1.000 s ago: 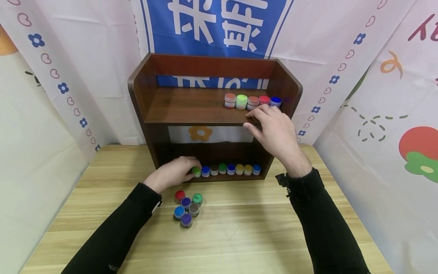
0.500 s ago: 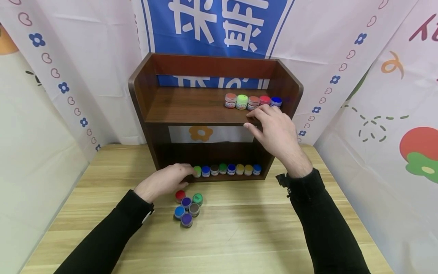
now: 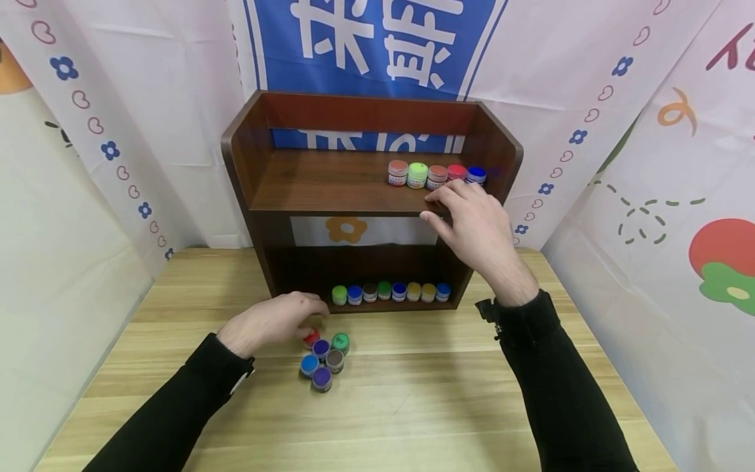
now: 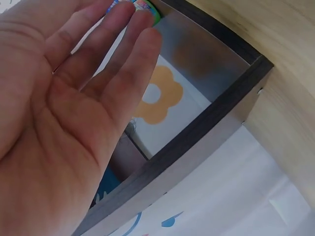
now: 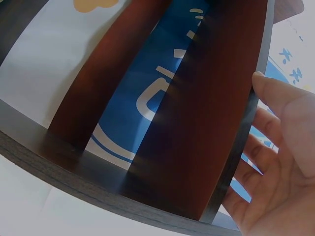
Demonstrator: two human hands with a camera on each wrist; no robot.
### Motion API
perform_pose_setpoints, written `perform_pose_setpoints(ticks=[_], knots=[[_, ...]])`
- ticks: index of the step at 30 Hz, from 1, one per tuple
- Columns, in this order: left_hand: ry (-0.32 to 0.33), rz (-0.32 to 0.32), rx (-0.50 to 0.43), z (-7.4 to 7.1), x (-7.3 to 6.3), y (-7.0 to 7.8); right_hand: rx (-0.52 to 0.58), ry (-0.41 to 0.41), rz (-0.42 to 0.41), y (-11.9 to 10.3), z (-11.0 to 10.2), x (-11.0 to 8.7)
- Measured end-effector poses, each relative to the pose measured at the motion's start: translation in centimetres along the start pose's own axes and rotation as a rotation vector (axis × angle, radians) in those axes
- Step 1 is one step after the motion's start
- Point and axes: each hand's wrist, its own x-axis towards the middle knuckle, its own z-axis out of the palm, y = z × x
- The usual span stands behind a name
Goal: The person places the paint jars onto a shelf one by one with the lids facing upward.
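My left hand (image 3: 274, 321) hovers beside the table cluster, loosely bent, its thumb overlapping a red-lidded paint jar (image 3: 312, 338) in the head view. Its palm and extended fingers show with nothing between them in the left wrist view. A light-green-lidded paint jar (image 3: 339, 295) stands at the left end of the lower-shelf row, right of this hand. My right hand (image 3: 468, 223) rests at the front edge of the upper shelf (image 3: 330, 190), fingertips over the board and thumb at its edge. In the right wrist view, the thumb (image 5: 275, 91) touches that edge.
A brown two-tier rack (image 3: 240, 157) stands at the back of the wooden table (image 3: 425, 393). Its upper board bears several jars, such as a lime-lidded one (image 3: 417, 176). Loose jars, including a green-lidded one (image 3: 340, 342) and a purple-lidded one (image 3: 321, 378), lie in front.
My left hand has let go of the light-green-lidded paint jar on the lower shelf and moved left and toward me, to the red-lidded jar. The right hand stays in place.
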Motion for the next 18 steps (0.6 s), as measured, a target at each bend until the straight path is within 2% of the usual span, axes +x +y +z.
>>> perform_pose_setpoints(ticks=[10, 18], knots=[[-0.05, -0.002, -0.052, 0.32, -0.56, -0.4, -0.002, -0.004, 0.004, 0.0, 0.03, 0.03], [-0.073, 0.037, -0.085, 0.79, -0.57, -0.77, 0.0, -0.003, 0.004, -0.03, 0.02, -0.02]])
